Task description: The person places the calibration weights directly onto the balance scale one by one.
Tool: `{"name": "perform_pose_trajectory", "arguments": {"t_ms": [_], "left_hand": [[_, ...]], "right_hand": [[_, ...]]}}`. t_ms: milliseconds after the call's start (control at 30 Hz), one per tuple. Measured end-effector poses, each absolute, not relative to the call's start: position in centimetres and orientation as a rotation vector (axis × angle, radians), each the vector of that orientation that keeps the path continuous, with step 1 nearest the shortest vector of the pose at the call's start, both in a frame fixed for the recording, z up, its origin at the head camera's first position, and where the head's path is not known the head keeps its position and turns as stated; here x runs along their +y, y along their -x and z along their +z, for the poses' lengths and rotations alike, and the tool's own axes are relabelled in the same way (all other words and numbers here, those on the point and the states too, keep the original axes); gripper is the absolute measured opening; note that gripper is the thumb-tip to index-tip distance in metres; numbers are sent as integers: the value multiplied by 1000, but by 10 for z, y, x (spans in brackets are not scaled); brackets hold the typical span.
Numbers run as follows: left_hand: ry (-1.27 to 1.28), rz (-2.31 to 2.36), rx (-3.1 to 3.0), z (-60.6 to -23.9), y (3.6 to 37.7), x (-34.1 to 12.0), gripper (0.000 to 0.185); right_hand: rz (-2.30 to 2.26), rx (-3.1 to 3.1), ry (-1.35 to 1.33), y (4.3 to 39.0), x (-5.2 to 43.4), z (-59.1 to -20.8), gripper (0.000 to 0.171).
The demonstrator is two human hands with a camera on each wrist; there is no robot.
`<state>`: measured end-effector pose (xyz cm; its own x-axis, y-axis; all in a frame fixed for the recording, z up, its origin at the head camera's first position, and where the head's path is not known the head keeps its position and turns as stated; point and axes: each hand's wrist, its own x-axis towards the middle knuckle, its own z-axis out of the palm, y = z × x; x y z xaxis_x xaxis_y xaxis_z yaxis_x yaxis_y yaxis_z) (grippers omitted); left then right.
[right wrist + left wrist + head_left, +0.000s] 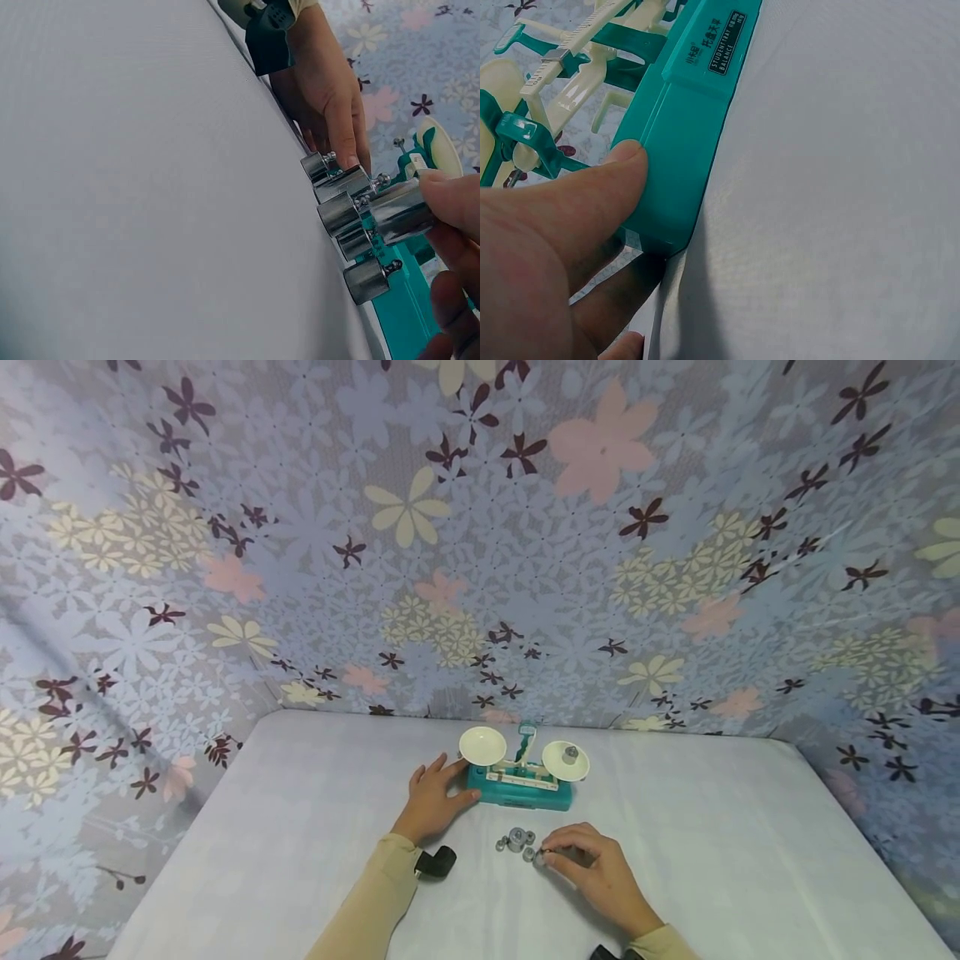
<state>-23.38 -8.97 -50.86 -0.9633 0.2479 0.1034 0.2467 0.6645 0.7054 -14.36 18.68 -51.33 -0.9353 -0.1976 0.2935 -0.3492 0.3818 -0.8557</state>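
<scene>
A green tray balance (517, 792) with two cream pans stands toward the back of the table. My left hand (433, 803) grips the left end of its base, the thumb on top in the left wrist view. One metal weight (571, 755) sits in the right pan (557, 766), and the left pan (482, 746) holds nothing. In front of the balance, several silver weights (516, 839) of different sizes stand grouped. At the right side of this group my right hand (600, 872) pinches a cylindrical metal weight (401, 211) between thumb and fingers.
A white cloth covers the table (750, 843). Flower-patterned fabric (480, 568) hangs behind it and along both sides. Black devices are strapped at both wrists, the left wrist device (437, 862) lying close over the cloth.
</scene>
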Motion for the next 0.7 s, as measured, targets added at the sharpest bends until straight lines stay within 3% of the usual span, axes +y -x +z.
{"name": "perform_pose_trajectory", "arguments": {"t_ms": [700], "left_hand": [[-411,1208,2861,-509,233,-89,63]], "right_hand": [[1422,-2311,-446,146,185,-495,14]]}}
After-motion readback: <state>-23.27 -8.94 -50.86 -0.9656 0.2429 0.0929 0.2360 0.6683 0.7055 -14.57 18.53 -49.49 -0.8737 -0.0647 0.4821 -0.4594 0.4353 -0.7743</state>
